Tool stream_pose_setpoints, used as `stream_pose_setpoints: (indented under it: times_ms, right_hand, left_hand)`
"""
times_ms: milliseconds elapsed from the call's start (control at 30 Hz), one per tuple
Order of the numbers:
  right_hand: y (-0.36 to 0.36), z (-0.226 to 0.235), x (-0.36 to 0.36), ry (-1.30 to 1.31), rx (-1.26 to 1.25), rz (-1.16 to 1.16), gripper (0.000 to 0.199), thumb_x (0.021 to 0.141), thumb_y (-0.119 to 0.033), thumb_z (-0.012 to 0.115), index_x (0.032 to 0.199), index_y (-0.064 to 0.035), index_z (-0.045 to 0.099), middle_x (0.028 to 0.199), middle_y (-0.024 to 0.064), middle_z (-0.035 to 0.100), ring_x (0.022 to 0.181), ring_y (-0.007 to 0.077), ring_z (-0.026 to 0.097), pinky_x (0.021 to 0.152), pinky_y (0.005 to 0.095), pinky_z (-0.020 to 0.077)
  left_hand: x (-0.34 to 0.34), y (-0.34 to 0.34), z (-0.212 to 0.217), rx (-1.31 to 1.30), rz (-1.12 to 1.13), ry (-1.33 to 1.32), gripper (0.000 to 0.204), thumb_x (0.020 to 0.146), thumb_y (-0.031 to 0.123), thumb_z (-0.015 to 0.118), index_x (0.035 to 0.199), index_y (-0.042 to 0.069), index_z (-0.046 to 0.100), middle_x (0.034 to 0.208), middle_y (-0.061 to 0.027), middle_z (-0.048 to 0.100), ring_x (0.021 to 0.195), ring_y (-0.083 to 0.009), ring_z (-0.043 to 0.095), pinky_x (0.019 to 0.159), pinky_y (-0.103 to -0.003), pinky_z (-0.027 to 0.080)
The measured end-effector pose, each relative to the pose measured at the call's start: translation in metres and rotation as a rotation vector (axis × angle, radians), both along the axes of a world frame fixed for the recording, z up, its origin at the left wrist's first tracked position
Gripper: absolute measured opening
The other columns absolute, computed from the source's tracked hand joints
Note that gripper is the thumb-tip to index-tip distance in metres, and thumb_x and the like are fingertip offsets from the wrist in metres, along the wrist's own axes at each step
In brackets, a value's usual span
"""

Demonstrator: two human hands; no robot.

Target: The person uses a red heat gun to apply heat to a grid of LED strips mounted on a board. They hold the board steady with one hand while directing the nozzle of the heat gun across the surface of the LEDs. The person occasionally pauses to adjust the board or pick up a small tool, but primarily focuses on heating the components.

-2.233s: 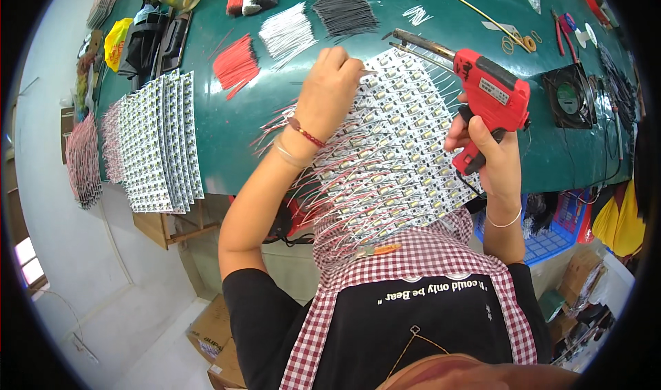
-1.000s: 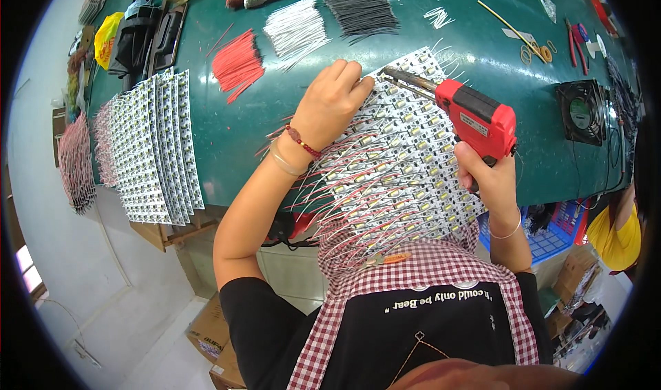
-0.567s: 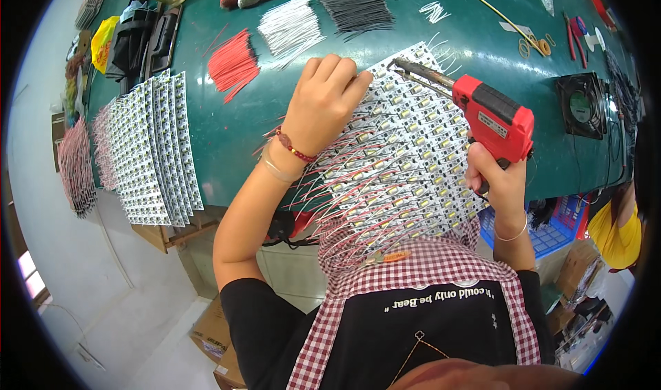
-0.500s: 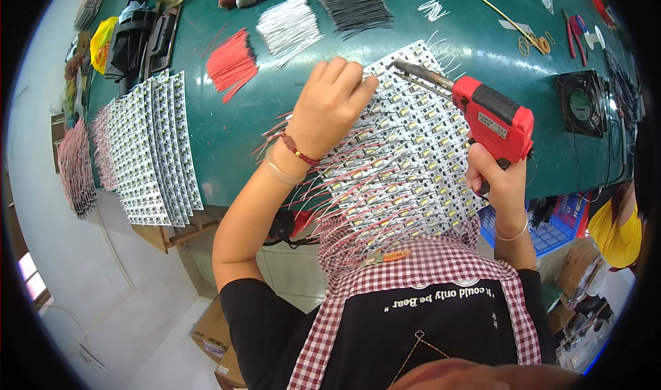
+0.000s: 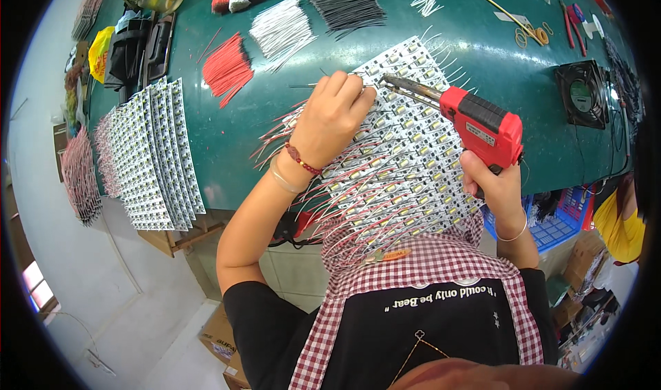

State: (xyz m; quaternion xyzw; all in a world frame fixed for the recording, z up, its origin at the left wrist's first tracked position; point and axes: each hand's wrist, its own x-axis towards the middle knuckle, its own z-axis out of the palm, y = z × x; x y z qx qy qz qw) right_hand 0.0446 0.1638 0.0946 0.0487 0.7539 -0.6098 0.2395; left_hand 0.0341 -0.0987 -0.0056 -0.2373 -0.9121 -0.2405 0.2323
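Observation:
A white panel of small circuit boards (image 5: 430,152) lies before me, overhanging the table's near edge onto my checked apron. Many red and white wires (image 5: 344,176) stick out from its left side. My left hand (image 5: 336,111) is closed over the panel's upper left part, fingertips pinched on a thin wire. A dark wire (image 5: 301,85) pokes out to the left of that hand. My right hand (image 5: 501,187) grips a red and black soldering gun (image 5: 485,125) by its handle. Its dark tip points left, over the panel, close to my left fingertips.
Cut red wires (image 5: 227,69), white wires (image 5: 282,32) and black wires (image 5: 348,5) lie in piles on the green table (image 5: 206,135). Stacked wired panels (image 5: 148,156) stand at left. A fan (image 5: 582,94), pliers (image 5: 568,28) and solder coil (image 5: 540,36) are at right.
The soldering gun's tip has come down the panel, nearer to my left fingertips. My left hand has shifted slightly toward me, still pinched. The whole view has turned a little.

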Motion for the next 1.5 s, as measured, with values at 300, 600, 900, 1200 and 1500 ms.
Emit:
stream_pose_setpoints:
  times_ms: [300, 600, 900, 1200, 1500]
  right_hand:
    - [-0.0012, -0.0007, -0.0002, 0.002, -0.002, -0.008, 0.023, 0.086, -0.011, 0.072, 0.103, -0.0004, 0.060, 0.066, -0.0015, 0.057, 0.046, 0.0044, 0.050, 0.042, 0.0205, 0.0385]
    - [-0.0033, -0.0009, 0.0001, -0.020, 0.007, -0.008, 0.022, 0.086, -0.010, 0.072, 0.102, -0.0005, 0.060, 0.067, -0.0018, 0.057, 0.048, 0.0038, 0.049, 0.043, 0.0203, 0.0392]
    - [-0.0028, -0.0024, 0.0019, -0.011, 0.018, 0.005, 0.022, 0.086, -0.009, 0.072, 0.102, -0.0005, 0.061, 0.069, -0.0016, 0.058, 0.050, 0.0037, 0.050, 0.044, 0.0201, 0.0402]
    - [-0.0016, 0.0001, 0.0003, -0.012, -0.010, 0.016, 0.021, 0.086, -0.008, 0.071, 0.102, -0.0004, 0.060, 0.068, -0.0024, 0.056, 0.050, 0.0035, 0.049, 0.044, 0.0205, 0.0390]
    - [-0.0063, -0.0001, 0.0031, 0.009, 0.036, -0.007, 0.017, 0.086, -0.008, 0.072, 0.097, -0.0007, 0.061, 0.066, -0.0020, 0.057, 0.049, 0.0040, 0.050, 0.044, 0.0206, 0.0392]
  left_hand:
    - [-0.0017, -0.0021, -0.0066, 0.038, 0.047, -0.063, 0.026, 0.069, -0.002, 0.061, 0.094, 0.001, 0.067, 0.079, -0.0071, 0.047, 0.076, -0.0233, 0.050, 0.069, -0.034, 0.044]
    - [0.0012, 0.0015, -0.0040, 0.021, 0.037, -0.026, 0.028, 0.069, -0.001, 0.061, 0.096, 0.002, 0.066, 0.079, -0.0073, 0.047, 0.075, -0.0233, 0.050, 0.069, -0.034, 0.044]
    - [0.0009, 0.0014, -0.0020, -0.049, 0.024, -0.034, 0.021, 0.072, 0.002, 0.059, 0.093, -0.001, 0.062, 0.083, -0.0086, 0.048, 0.079, -0.0233, 0.049, 0.071, -0.034, 0.045]
    - [0.0017, 0.0017, -0.0005, -0.084, 0.029, -0.034, 0.018, 0.072, 0.003, 0.058, 0.090, -0.001, 0.060, 0.085, -0.0086, 0.049, 0.080, -0.0227, 0.049, 0.071, -0.032, 0.044]
    - [0.0015, 0.0024, -0.0014, -0.090, 0.025, -0.013, 0.019, 0.072, 0.004, 0.058, 0.090, -0.001, 0.060, 0.084, -0.0083, 0.049, 0.080, -0.0224, 0.049, 0.071, -0.032, 0.044]
